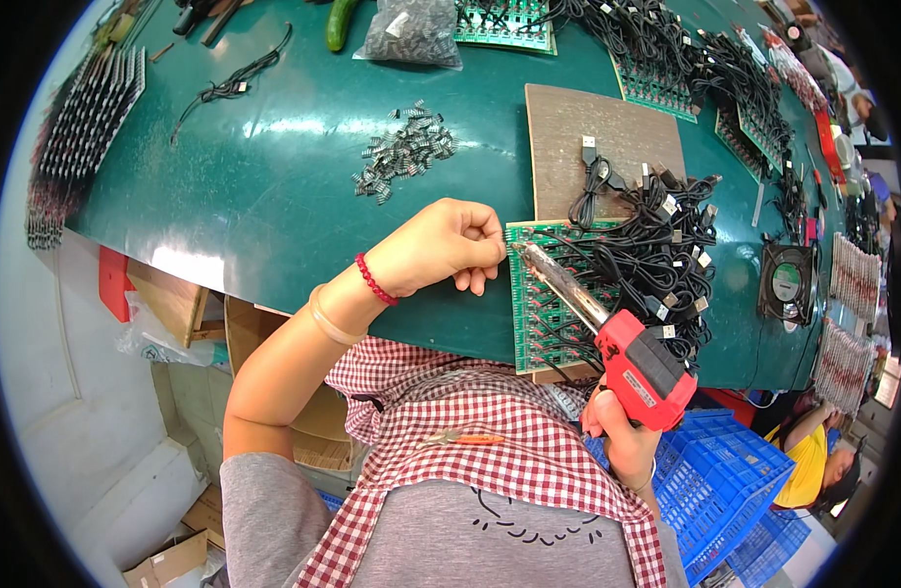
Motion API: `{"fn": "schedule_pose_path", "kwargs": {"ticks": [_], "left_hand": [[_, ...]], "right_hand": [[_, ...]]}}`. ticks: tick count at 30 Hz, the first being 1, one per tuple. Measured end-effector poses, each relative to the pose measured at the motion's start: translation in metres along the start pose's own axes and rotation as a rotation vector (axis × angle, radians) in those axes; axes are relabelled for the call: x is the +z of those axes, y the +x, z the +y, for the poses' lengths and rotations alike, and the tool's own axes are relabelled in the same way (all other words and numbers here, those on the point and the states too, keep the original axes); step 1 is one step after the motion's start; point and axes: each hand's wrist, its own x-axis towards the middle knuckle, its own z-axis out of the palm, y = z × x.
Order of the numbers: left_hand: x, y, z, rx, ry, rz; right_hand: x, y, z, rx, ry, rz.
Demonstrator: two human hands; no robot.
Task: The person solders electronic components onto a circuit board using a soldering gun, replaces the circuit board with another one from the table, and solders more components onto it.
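My right hand grips a red and black soldering gun. Its long metal barrel slants up to the left, the tip over the upper left corner of a green circuit board panel. By that corner is my left hand, its fingers pinched; whatever they hold is hidden. Black USB cables lie bunched across the panel's right side, many with bare metal plugs. Beyond my left hand, small metal-cased components are heaped loose on the green table.
A brown board lies behind the panel. More cabled circuit boards cover the far right, near a black fan. Stacked board panels stand far left. At the back are a bag of parts and a cucumber. Blue crates sit below right.
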Motion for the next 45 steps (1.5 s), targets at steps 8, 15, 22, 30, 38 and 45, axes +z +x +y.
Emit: {"fn": "schedule_pose_path", "kwargs": {"ticks": [8,15,22,30,38,45], "left_hand": [[0.000,0.000,0.000,0.003,0.012,0.010],[0.001,0.000,0.002,-0.006,0.015,0.030],[0.001,0.000,0.001,-0.013,0.048,0.036],[0.001,-0.001,0.003,-0.010,0.041,0.041],[0.003,-0.002,0.000,-0.025,0.029,0.054],[0.004,-0.002,0.001,-0.030,0.038,0.072]], "right_hand": [[0.000,-0.003,0.001,0.001,0.005,0.015],[0.001,-0.003,0.002,0.014,0.055,0.051],[0.001,-0.004,0.001,0.011,-0.056,0.062],[0.000,-0.008,0.000,0.008,-0.020,0.018],[-0.001,-0.009,0.001,0.006,0.047,0.057],[-0.002,-0.012,0.003,0.018,0.004,0.046]]}}
